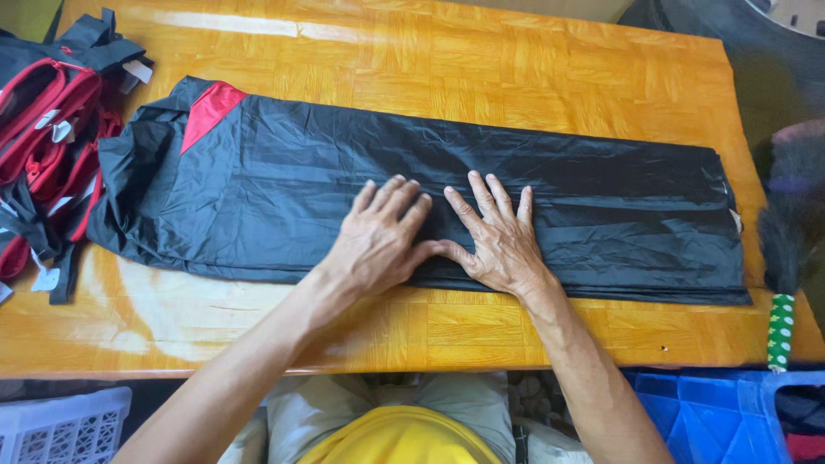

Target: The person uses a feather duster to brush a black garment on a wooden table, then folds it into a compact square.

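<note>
Black nylon garment (344, 185) with a red panel lies folded long across the wooden bench (533, 77); left hand (378, 241) and right hand (498, 245) press flat on it, fingers spread, thumbs touching; red-and-black bags (43, 129) sit at its left end.

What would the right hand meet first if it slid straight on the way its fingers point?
Only more of the folded black garment, which the right hand presses flat; past its far edge, bare wooden table. The way looks free.
</note>
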